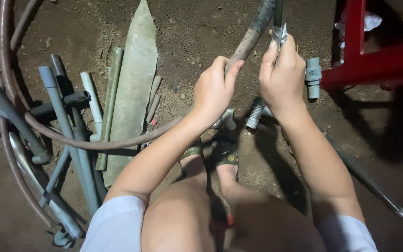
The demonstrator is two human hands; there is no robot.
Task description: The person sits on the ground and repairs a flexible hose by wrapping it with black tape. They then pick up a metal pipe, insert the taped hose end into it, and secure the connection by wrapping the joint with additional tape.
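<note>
Here, from my remote seat, I read the scene from the largest item down. Dirt floor [187, 28]: bears everything. Red metal frame [374, 65]: stands just to the right of the right hand. Pile of grey pipes [66, 135] with a long flat slab [134, 88]: lies well to the left of the left hand, apparently set aside as spare stock. Brown hose [117, 140]: loops across the pile and rises to the left hand [213, 91], whose fingers are wrapped tight around it, seemingly to steady the hose end [257, 23]. Right hand [283, 77]: closed on a thin dark rod with a silvery wrapped tip [279, 32], held upright just beside the hose end. Grey pipe fitting [313, 74]: lies just right of that hand. Ribbed connector [256, 114]: lies below it, near the sandalled feet [225, 156].
</note>
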